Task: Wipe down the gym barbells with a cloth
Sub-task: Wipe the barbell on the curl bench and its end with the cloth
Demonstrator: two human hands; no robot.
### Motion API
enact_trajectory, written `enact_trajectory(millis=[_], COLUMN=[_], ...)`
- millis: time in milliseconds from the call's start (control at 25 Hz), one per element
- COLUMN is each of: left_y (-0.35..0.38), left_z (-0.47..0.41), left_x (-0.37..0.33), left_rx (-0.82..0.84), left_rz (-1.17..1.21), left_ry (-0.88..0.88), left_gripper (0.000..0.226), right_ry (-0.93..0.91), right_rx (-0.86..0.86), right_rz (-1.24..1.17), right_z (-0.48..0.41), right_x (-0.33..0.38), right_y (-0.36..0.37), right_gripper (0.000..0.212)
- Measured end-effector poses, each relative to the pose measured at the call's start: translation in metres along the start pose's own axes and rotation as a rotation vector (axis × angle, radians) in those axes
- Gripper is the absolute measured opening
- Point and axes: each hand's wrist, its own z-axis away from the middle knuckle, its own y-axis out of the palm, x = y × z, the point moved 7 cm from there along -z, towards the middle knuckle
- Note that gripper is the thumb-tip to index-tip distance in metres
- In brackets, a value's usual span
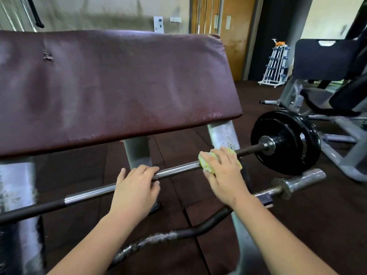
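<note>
1. Barbell (178, 169) lies just below the pad (111, 86); left hand (137, 187) curls over it, steadying.
2. Right hand (224, 173) clamps yellow cloth (206, 162) round the bar, under the pad's right corner.
3. Best: wrap tight, slide toward the plate (286, 141), twisting.

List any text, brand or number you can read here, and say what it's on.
No text here is legible.
White sign on the back wall: dark marks, too small to read.
White label on the black seat back: blurred.
Black weight plate on the bar: no readable marking.
</note>
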Motion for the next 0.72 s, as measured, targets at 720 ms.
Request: enact_trajectory(millis=[720], left_y=[0.002], left_z=[-0.010], left_x=[-0.004], left_rx=[-0.003], left_rz=[0.083], left_ry=[0.025], left_gripper=[0.032], right_ry=[0.145], right_rx=[-0.138], right_rz=[0.003], right_z=[-0.016], right_x=[-0.003], right_y=[-0.009], right_gripper=[0.028])
